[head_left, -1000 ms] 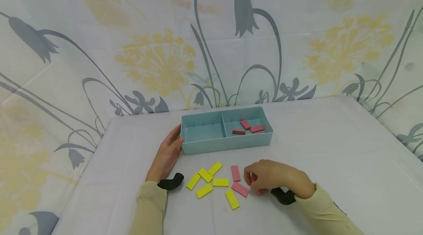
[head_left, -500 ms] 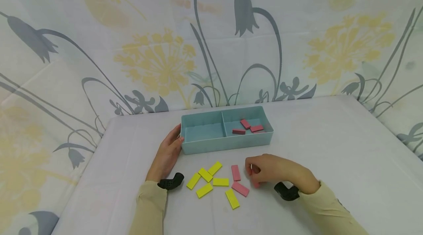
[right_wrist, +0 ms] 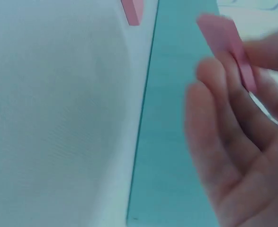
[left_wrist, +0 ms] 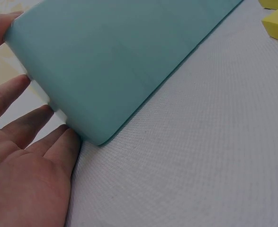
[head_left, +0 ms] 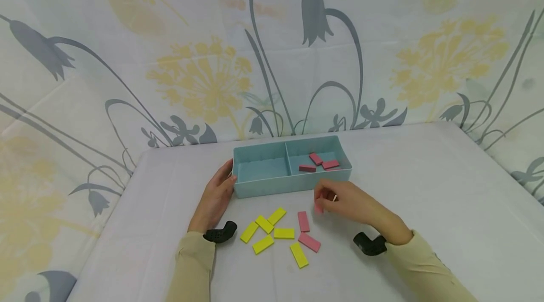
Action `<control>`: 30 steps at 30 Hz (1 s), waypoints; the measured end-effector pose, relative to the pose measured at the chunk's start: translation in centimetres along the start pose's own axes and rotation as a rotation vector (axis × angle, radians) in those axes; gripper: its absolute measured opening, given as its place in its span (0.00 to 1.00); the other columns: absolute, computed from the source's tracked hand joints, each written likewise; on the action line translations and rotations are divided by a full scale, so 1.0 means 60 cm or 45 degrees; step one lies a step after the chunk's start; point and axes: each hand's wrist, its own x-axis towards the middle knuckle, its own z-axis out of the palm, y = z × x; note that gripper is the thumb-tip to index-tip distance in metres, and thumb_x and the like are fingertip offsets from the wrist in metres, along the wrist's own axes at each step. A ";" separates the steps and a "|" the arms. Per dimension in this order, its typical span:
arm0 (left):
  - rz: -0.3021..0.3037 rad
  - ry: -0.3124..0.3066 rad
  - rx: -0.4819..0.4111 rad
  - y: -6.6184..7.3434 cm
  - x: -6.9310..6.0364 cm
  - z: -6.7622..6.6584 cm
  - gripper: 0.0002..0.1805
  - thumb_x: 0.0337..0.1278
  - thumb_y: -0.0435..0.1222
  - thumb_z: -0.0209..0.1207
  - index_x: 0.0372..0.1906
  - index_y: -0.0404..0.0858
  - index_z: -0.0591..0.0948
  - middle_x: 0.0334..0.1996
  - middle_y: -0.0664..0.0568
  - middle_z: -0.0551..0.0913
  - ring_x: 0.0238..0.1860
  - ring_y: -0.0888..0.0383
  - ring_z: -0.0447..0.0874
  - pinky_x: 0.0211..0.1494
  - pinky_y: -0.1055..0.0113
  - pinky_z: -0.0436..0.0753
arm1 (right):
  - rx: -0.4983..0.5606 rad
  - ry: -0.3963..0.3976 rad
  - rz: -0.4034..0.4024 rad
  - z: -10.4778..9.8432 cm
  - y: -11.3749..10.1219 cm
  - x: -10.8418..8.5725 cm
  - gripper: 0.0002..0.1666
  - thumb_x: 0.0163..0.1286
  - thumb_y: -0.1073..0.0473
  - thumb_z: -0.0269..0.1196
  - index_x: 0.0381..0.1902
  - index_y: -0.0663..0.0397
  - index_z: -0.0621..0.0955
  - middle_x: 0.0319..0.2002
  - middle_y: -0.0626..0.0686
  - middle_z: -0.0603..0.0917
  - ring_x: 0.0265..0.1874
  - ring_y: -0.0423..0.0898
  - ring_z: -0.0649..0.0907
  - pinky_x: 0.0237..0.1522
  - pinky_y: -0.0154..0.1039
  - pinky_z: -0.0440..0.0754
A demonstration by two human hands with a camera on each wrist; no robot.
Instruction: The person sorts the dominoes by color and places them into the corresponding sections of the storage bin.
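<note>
A light blue two-compartment box [head_left: 272,188] stands at the back of the table. My left hand [head_left: 214,198] is at its left end, with fairly straight fingers [left_wrist: 16,94] touching the end wall in the left wrist view. My right hand [head_left: 350,200] is raised just in front of the right compartment, pinching a flat pink block [right_wrist: 224,35] between thumb and fingers. Several pink blocks [head_left: 330,164] lie inside that compartment; the left one shows a bare floor. On the cloth, two pink blocks [head_left: 309,242] lie near several yellow blocks [head_left: 284,233].
A white cloth [head_left: 425,188] covers the table. Behind it hangs a flower-printed curtain [head_left: 204,80], which also runs down both sides. A black device [head_left: 221,233] is worn at the left wrist, another black device [head_left: 369,244] at the right.
My right hand has picked up a pink block from the table and moved forward with it toward the box. The left hand and the box have stayed in place.
</note>
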 end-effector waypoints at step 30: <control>0.021 -0.022 -0.036 0.001 0.003 -0.002 0.30 0.63 0.30 0.46 0.68 0.40 0.52 0.69 0.50 0.46 0.67 0.55 0.46 0.66 0.63 0.52 | 0.592 0.508 0.162 0.012 0.023 0.043 0.18 0.66 0.59 0.53 0.55 0.49 0.72 0.44 0.52 0.78 0.29 0.53 0.80 0.28 0.43 0.79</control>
